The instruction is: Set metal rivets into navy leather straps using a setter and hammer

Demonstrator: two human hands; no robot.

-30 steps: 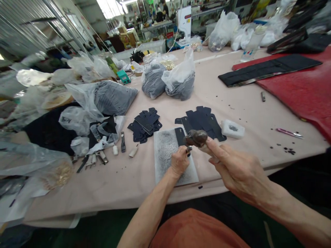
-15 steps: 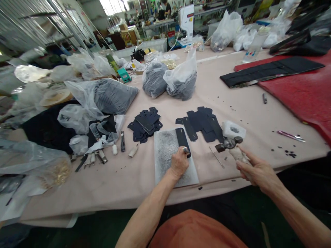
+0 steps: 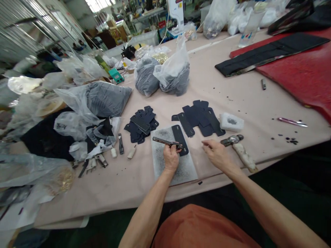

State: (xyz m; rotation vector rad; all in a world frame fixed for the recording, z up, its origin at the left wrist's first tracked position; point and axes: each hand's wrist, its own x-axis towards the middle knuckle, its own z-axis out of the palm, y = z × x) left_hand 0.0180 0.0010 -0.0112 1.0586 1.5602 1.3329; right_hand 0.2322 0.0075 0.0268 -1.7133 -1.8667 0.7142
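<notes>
left hand (image 3: 170,158) is closed, gripping a slim dark metal tool (image 3: 165,141) that lies nearly flat across the fingers. the end by the hand reaches over a black leather strip (image 3: 179,139), but we can't tell if it touches. the strip sits on a grey speckled slab (image 3: 186,168), likely there as a hard backing, since it's the only piece on it. the slab's near edge is close to the table edge, so we read that as keeping it within easy reach of both hands.

right hand (image 3: 217,155) is open, palm down, empty, fingers pointing left toward the slab. we can't tell if the fingertips (image 3: 204,143) touch the cloth. a hammer (image 3: 239,150) with a pale wrapped handle lies just right of that hand, handle angled toward the person, probably set there for a quick pick-up.

black leather pieces (image 3: 199,119) lie loose just beyond the slab, and a second stack (image 3: 141,125) sits left of it, both close enough to reach. a white block (image 3: 231,121) sits near the hammer. bags of dark pieces (image 3: 146,77) stand farther back on the pale table cloth (image 3: 108,189). a red mat (image 3: 297,72) on the right carries a long black panel (image 3: 269,51).
</notes>
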